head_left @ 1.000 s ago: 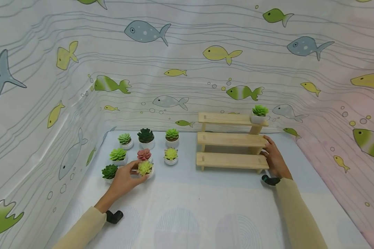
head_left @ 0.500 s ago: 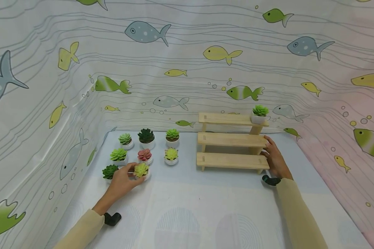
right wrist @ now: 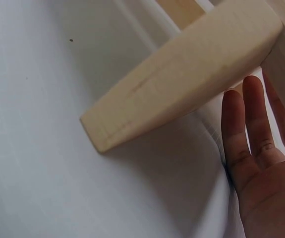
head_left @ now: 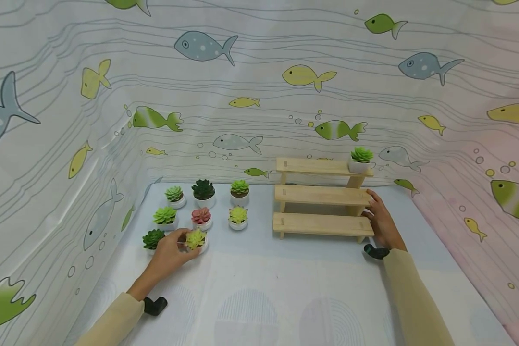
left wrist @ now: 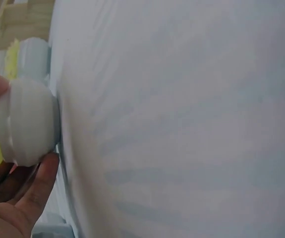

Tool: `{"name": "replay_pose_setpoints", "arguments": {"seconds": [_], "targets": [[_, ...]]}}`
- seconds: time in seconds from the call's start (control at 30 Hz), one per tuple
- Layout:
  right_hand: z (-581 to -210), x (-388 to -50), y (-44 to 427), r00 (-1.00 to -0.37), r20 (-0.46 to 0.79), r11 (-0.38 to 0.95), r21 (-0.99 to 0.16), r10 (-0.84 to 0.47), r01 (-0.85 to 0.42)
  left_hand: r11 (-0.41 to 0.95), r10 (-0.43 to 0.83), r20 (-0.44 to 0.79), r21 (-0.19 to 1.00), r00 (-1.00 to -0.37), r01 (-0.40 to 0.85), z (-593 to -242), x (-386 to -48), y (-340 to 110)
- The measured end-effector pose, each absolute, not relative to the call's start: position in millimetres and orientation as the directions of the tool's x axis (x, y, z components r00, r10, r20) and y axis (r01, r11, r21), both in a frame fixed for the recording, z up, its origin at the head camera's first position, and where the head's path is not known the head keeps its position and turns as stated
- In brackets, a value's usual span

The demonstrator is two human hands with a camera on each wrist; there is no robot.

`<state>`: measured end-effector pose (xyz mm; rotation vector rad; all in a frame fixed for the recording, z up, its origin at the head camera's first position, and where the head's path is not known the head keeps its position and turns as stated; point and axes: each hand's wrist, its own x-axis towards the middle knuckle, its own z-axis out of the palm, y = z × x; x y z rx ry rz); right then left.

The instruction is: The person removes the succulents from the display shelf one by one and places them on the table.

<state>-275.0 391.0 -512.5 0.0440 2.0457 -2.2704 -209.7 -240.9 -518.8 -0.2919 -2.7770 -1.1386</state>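
My left hand [head_left: 169, 252] holds a small yellow-green potted succulent [head_left: 196, 239] at the front of the plant group. In the left wrist view, thumb and fingers lie on opposite sides of its white pot [left wrist: 29, 121], whose base is at the tabletop. Just behind it stands a red succulent [head_left: 201, 216]; a dark green one [head_left: 153, 238] is left of the hand, partly hidden by it. On the right, my right hand [head_left: 382, 221] is against the end of a three-tier wooden shelf [head_left: 322, 194]. Its fingers look nearly straight in the right wrist view, beside the shelf's wooden leg [right wrist: 172, 74].
Several more potted succulents stand at the back left, among them a large dark green one [head_left: 203, 190] and a yellow-green one [head_left: 238, 216]. A bright green succulent [head_left: 361, 158] sits at the top tier's right end. Fish-patterned cloth walls [head_left: 259, 120] enclose the back and sides.
The left hand has shifted slightly left with the yellow-green succulent, in front of the red one. My right hand and the shelf have stayed put.
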Motion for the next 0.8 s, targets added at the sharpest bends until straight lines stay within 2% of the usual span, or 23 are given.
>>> {"name": "replay_pose_setpoints", "arguments": {"seconds": [0.37,0.8], "targets": [[-512.4,-274.7,390.7,-0.997,-0.065,-0.095,-0.993,-0.039,0.069,0.736,0.156,0.141,0.644,-0.978,0.210,-510.7,-210.3,-238.2],[-512.7,-276.3,391.9,-0.998,-0.063,-0.094,-0.993,-0.026,0.066,0.714,0.209,0.307,0.602,-0.929,0.359,-485.9,-218.5,-224.6]]}}
